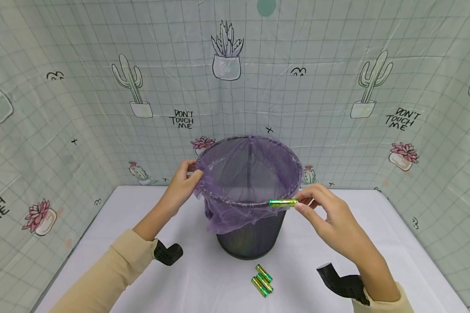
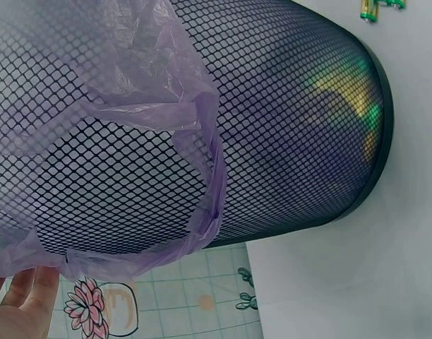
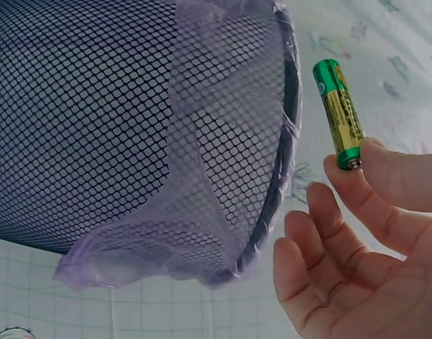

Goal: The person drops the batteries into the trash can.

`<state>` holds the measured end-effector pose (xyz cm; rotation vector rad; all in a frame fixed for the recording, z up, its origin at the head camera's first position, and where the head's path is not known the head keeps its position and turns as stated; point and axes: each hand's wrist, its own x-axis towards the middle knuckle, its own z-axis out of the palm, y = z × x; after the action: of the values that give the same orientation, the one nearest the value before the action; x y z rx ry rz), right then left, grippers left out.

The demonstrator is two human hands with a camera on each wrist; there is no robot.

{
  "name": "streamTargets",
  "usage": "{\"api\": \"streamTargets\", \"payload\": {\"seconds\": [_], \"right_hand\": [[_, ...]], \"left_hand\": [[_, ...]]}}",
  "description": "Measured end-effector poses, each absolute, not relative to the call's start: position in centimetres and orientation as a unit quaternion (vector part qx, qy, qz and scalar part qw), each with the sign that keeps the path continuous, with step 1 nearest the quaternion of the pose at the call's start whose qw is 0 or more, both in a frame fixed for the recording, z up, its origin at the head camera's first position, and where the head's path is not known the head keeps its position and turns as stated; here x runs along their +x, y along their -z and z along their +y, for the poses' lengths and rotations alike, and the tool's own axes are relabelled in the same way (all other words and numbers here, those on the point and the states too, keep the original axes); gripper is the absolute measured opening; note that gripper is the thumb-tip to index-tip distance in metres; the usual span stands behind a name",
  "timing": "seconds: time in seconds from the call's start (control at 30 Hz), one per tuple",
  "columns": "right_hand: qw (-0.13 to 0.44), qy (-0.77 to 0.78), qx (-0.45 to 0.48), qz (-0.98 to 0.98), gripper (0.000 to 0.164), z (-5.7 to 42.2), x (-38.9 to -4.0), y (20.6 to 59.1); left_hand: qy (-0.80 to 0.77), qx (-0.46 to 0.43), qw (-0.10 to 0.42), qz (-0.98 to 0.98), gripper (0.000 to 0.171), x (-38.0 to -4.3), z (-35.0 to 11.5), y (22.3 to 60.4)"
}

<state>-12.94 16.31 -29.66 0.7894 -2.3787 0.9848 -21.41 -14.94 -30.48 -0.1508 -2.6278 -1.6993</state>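
Observation:
A black mesh wastebasket (image 1: 250,243) stands upright on the table, with a thin purple trash bag (image 1: 231,219) lining it and folded down over its rim. My left hand (image 1: 186,180) grips the rim and the bag at the left side, thumb on the outside. Between thumb and index finger, my right hand (image 3: 371,233) pinches one end of a green and gold battery (image 3: 339,116). In the head view the battery lies level in front of the right part of the rim. Something yellow and green (image 2: 350,99) shows through the mesh near the wastebasket's base.
Several loose batteries (image 1: 262,280) of the same green and gold lie together on the white table (image 1: 192,278), in front of the wastebasket. A gridded sheet (image 1: 172,87) printed with cacti hangs behind and along both sides.

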Motion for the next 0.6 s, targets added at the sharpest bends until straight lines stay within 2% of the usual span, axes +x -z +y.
{"api": "streamTargets", "payload": {"seconds": [0.2, 0.6], "right_hand": [[0.215, -0.346, 0.254, -0.877, 0.008, 15.6, -13.9, 29.2], [0.223, -0.347, 0.233, -0.881, 0.005, 14.4, -15.7, 29.4]], "left_hand": [[0.543, -0.048, 0.006, -0.839, 0.054, -21.4, -15.1, 30.5], [0.538, -0.044, 0.003, -0.842, 0.054, -21.4, -15.0, 30.5]]}}
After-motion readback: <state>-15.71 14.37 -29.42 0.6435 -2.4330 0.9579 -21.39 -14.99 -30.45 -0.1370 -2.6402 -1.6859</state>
